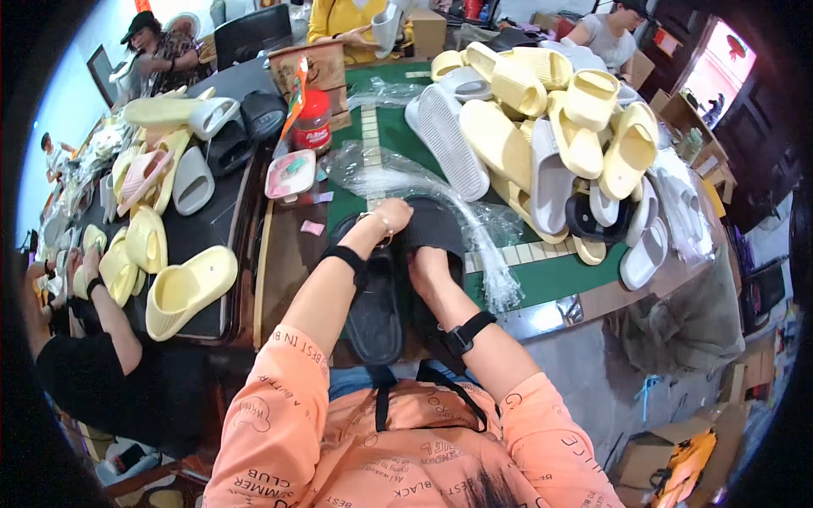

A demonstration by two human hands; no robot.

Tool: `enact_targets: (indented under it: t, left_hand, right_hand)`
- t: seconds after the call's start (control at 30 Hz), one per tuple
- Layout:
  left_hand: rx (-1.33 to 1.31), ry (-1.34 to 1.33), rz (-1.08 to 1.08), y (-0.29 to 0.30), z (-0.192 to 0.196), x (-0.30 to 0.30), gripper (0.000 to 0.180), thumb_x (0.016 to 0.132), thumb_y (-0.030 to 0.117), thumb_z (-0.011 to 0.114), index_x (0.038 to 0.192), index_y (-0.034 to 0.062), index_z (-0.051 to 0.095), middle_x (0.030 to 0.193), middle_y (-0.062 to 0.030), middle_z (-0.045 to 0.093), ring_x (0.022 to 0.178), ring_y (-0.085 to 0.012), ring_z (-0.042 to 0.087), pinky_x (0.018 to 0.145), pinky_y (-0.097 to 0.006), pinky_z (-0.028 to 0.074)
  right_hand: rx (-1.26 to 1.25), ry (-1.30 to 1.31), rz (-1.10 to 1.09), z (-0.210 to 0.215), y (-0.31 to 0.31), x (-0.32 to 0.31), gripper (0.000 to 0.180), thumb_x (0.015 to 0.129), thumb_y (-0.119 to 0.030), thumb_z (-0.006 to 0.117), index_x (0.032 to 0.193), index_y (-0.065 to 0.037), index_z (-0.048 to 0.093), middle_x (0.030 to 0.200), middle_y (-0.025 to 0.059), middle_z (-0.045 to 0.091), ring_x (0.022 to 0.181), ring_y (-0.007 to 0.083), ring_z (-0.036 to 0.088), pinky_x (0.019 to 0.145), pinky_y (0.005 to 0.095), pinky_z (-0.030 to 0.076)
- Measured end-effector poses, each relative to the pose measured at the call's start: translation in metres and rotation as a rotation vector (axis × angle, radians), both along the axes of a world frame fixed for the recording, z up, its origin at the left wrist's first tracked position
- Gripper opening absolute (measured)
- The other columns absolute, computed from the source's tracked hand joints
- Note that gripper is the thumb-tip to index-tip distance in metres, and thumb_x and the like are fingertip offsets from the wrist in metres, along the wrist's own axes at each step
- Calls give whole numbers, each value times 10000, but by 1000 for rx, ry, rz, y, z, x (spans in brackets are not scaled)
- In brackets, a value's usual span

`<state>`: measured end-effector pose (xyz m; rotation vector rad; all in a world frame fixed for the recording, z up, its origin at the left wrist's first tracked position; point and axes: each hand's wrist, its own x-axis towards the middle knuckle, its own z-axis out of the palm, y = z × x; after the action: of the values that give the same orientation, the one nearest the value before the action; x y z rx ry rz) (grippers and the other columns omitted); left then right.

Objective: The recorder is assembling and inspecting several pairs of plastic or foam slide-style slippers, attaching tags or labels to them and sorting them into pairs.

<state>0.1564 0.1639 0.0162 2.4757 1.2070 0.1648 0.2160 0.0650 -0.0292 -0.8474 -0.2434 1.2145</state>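
Two black slippers lie side by side at the table's near edge. My right hand (430, 267) reaches into the foot opening of the right-hand black slipper (436, 227), and its upper hides the fingers. Against the inner edge of that upper, my left hand (389, 222) is closed with its fingers bent; whatever it may pinch is hidden. My left wrist and forearm pass over the left-hand black slipper (376, 317), its sole exposed toward me and its upper partly covered. Just beyond my hands lies a bundle of clear plastic strands (440, 188).
A high pile of yellow and grey slippers (542, 127) fills the right side of the green mat (550, 275). A red-lidded jar (312, 123) and a small white tray (290, 175) stand left of centre. More slippers (190, 288) lie further left, beside a co-worker's arm (114, 317).
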Motion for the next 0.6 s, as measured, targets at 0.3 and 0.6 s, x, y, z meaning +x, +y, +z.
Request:
enact_targets:
  t: [0.3,0.6]
  left_hand:
    - [-315,-334,377,2,-12,-26,267,749,260,554,858,30,632,863,-175,610,853,-297,582,763,-347,435]
    - [-234,-652,459,9,-25,-23,182,687,172,630,774,14,656,685,-100,631,646,-163,595,619,-287,456]
  right_hand:
    - [-156,-720,360,47,-81,22,223,769,-95,552,957,23,526,896,85,581,828,158,552,752,248,430]
    - [157,-1469,-238,77,14,34,175,712,27,481,882,-3,505,853,171,542,810,310,532,702,370,430]
